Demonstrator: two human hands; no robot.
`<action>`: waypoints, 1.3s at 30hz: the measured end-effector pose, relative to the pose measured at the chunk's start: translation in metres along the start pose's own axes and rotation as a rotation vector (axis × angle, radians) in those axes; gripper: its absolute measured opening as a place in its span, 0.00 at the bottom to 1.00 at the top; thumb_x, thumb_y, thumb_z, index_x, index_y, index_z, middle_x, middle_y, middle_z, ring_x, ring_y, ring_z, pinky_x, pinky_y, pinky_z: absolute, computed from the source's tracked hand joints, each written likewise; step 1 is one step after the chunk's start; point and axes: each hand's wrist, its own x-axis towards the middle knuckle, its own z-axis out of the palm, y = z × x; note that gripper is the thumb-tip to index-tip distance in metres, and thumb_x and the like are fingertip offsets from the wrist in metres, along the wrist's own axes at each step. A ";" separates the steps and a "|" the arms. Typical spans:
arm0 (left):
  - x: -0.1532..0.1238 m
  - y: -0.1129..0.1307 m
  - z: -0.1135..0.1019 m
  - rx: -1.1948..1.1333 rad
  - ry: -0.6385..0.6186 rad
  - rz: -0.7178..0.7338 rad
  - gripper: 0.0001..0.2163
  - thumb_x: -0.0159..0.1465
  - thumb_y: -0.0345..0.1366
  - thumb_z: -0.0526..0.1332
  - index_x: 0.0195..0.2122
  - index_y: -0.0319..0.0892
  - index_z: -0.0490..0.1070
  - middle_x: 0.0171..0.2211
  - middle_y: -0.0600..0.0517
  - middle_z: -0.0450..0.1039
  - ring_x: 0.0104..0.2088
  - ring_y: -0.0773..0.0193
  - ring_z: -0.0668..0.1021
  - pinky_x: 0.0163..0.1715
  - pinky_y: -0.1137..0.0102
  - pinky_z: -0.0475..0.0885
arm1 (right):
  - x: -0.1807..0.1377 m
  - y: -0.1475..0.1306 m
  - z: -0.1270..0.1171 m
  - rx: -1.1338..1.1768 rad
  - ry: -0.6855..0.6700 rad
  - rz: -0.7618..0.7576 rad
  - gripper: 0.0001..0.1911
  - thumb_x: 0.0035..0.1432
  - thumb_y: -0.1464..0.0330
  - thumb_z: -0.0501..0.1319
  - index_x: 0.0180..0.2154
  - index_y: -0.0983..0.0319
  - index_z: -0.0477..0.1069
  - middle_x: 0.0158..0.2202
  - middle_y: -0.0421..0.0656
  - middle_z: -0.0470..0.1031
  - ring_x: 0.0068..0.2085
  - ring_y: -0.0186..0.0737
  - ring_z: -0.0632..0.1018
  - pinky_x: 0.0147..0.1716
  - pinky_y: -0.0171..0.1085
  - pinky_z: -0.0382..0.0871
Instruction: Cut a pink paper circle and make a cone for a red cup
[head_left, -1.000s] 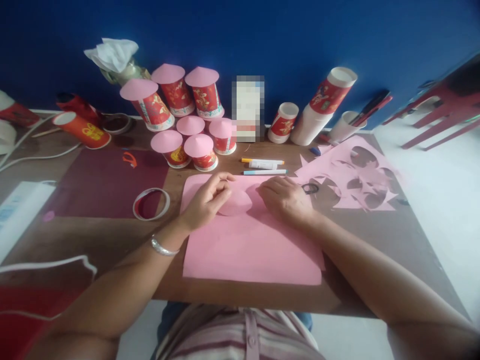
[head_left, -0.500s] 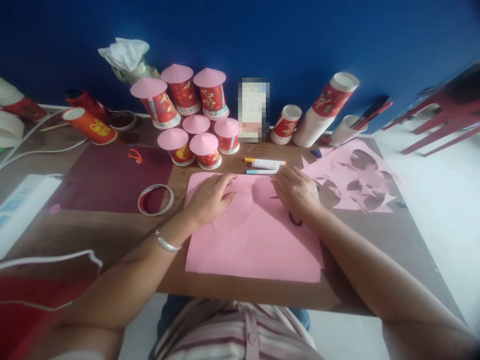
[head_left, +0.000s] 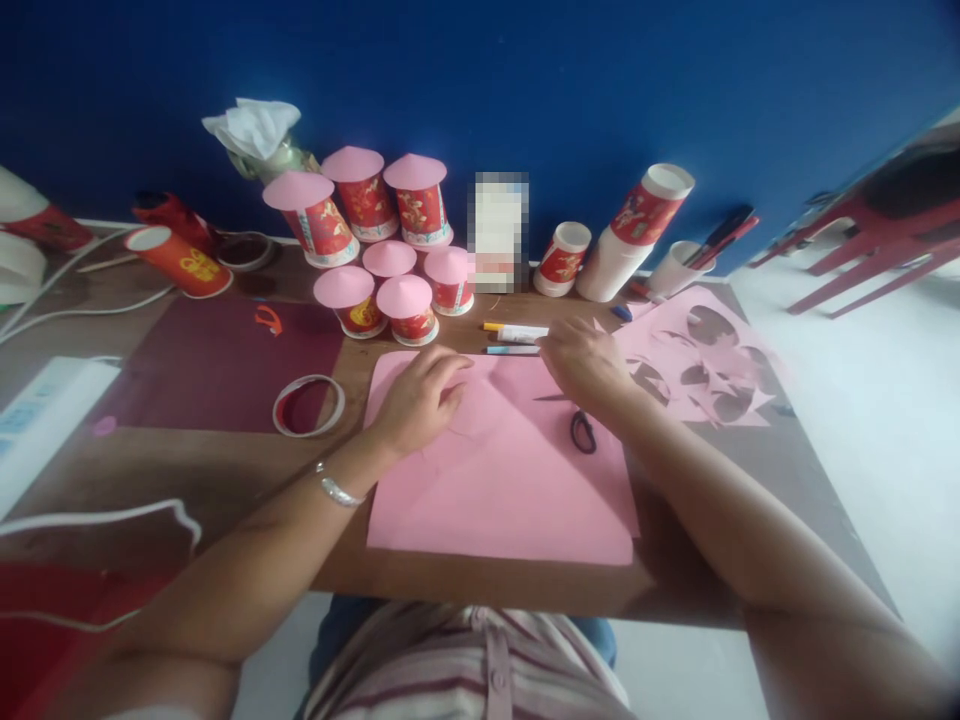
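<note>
One pink paper sheet lies on the brown table at the centre of the dial, twelve pointing to the blue wall. At ten o'clock on it is the left hand, fingers loosely curved, thumb held apart, gripping nothing that can be seen; near its fingertips a faint outline, pink on pink, is too indistinct to identify. The right hand is at one o'clock, above the sheet's far edge, fingers bent. It covers the right ends of the felt-tip markers lying at twelve; whether it grasps one cannot be told. Toward two o'clock on the sheet lie black-handled scissors: a loop and part of a blade show, the rest is behind the hand.

At eleven stand seven red paper cups with pink cone roofs, some partly screening others. A tape roll sits between nine and ten. At two, a pink offcut is riddled with round holes. A pixelated block at twelve is unreadable. Farther out at two, a red stool is cut off by the frame.
</note>
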 end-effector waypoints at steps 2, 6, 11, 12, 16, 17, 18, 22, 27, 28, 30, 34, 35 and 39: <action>0.000 0.000 0.000 -0.021 0.041 -0.007 0.11 0.68 0.25 0.63 0.51 0.42 0.73 0.46 0.48 0.76 0.43 0.62 0.81 0.44 0.65 0.81 | 0.002 -0.005 0.002 -0.011 -0.030 -0.004 0.17 0.70 0.77 0.54 0.35 0.66 0.81 0.38 0.54 0.78 0.40 0.46 0.73 0.28 0.41 0.48; 0.000 -0.001 0.000 -0.060 0.085 -0.001 0.13 0.68 0.23 0.62 0.51 0.41 0.73 0.46 0.48 0.76 0.40 0.65 0.80 0.41 0.69 0.81 | 0.001 -0.010 0.007 -0.010 -0.046 0.001 0.17 0.70 0.77 0.54 0.35 0.67 0.80 0.38 0.54 0.78 0.41 0.48 0.73 0.27 0.42 0.46; 0.001 -0.003 -0.001 -0.041 0.116 -0.011 0.12 0.67 0.22 0.62 0.49 0.41 0.74 0.44 0.49 0.78 0.39 0.66 0.81 0.42 0.69 0.80 | -0.002 -0.009 0.012 -0.006 0.047 -0.001 0.16 0.70 0.76 0.54 0.34 0.66 0.79 0.36 0.52 0.77 0.38 0.45 0.72 0.27 0.41 0.48; 0.001 -0.003 -0.002 -0.043 0.120 -0.015 0.12 0.67 0.22 0.62 0.48 0.42 0.74 0.43 0.50 0.78 0.38 0.66 0.81 0.42 0.69 0.80 | -0.002 -0.009 0.012 -0.008 0.074 -0.002 0.16 0.70 0.76 0.54 0.34 0.65 0.79 0.35 0.52 0.77 0.38 0.45 0.72 0.28 0.41 0.48; 0.002 -0.003 -0.002 -0.076 0.123 -0.022 0.11 0.67 0.23 0.62 0.47 0.42 0.75 0.42 0.50 0.78 0.38 0.66 0.81 0.41 0.70 0.80 | 0.004 -0.005 0.011 -0.018 0.119 0.012 0.16 0.71 0.75 0.53 0.38 0.65 0.79 0.40 0.52 0.78 0.42 0.47 0.73 0.30 0.41 0.52; 0.002 -0.003 -0.001 -0.081 0.125 -0.022 0.10 0.67 0.23 0.62 0.47 0.41 0.75 0.42 0.50 0.78 0.39 0.66 0.81 0.41 0.70 0.79 | 0.006 -0.004 0.010 -0.021 0.101 0.020 0.16 0.71 0.75 0.53 0.39 0.65 0.80 0.42 0.53 0.78 0.43 0.47 0.73 0.30 0.41 0.52; 0.002 -0.002 -0.001 -0.081 0.128 -0.023 0.10 0.68 0.23 0.62 0.47 0.41 0.75 0.42 0.50 0.78 0.39 0.66 0.81 0.41 0.70 0.79 | 0.009 -0.003 0.010 -0.022 0.074 0.029 0.16 0.71 0.74 0.53 0.39 0.65 0.80 0.44 0.53 0.78 0.45 0.48 0.74 0.30 0.41 0.52; 0.002 -0.001 -0.002 -0.060 0.171 -0.020 0.08 0.68 0.24 0.62 0.45 0.41 0.75 0.41 0.50 0.79 0.36 0.67 0.80 0.39 0.71 0.78 | 0.019 -0.001 0.008 -0.010 -0.015 0.039 0.16 0.71 0.74 0.53 0.39 0.66 0.81 0.45 0.55 0.79 0.48 0.51 0.74 0.30 0.41 0.54; 0.003 0.001 -0.004 -0.059 0.200 -0.032 0.07 0.69 0.25 0.62 0.45 0.40 0.75 0.40 0.50 0.79 0.34 0.68 0.78 0.36 0.72 0.76 | 0.029 0.004 0.009 0.008 0.011 0.027 0.15 0.68 0.75 0.55 0.41 0.68 0.81 0.46 0.57 0.80 0.49 0.53 0.75 0.33 0.42 0.61; 0.003 0.001 -0.004 -0.069 0.206 -0.031 0.07 0.69 0.25 0.62 0.45 0.40 0.75 0.40 0.50 0.79 0.33 0.69 0.78 0.36 0.72 0.76 | 0.030 0.005 0.009 0.007 0.019 0.020 0.14 0.67 0.75 0.55 0.41 0.67 0.81 0.47 0.57 0.80 0.49 0.54 0.76 0.36 0.42 0.64; 0.003 0.000 -0.003 -0.099 0.230 -0.030 0.07 0.69 0.26 0.63 0.47 0.41 0.75 0.41 0.50 0.78 0.33 0.69 0.78 0.36 0.72 0.77 | 0.027 0.004 0.008 0.027 0.066 0.019 0.13 0.67 0.73 0.57 0.41 0.66 0.81 0.46 0.56 0.81 0.50 0.56 0.77 0.41 0.44 0.68; 0.002 -0.002 -0.002 -0.169 0.233 -0.037 0.21 0.71 0.37 0.66 0.63 0.41 0.68 0.51 0.44 0.77 0.37 0.68 0.80 0.38 0.71 0.80 | 0.009 -0.006 0.003 0.322 0.218 0.033 0.12 0.66 0.67 0.60 0.46 0.64 0.80 0.40 0.52 0.84 0.41 0.52 0.81 0.40 0.43 0.70; 0.002 -0.001 -0.002 -0.182 0.216 -0.026 0.24 0.71 0.39 0.67 0.66 0.42 0.65 0.52 0.43 0.77 0.38 0.68 0.81 0.38 0.71 0.80 | 0.004 -0.010 0.001 0.445 0.215 0.023 0.12 0.64 0.66 0.62 0.46 0.63 0.80 0.37 0.49 0.84 0.38 0.48 0.81 0.38 0.41 0.70; 0.002 0.005 -0.005 -0.189 0.135 0.081 0.14 0.75 0.36 0.61 0.60 0.44 0.71 0.46 0.47 0.82 0.43 0.65 0.83 0.42 0.69 0.81 | -0.012 -0.021 -0.003 0.949 0.087 -0.008 0.10 0.62 0.64 0.65 0.44 0.60 0.81 0.32 0.42 0.82 0.31 0.39 0.79 0.35 0.37 0.72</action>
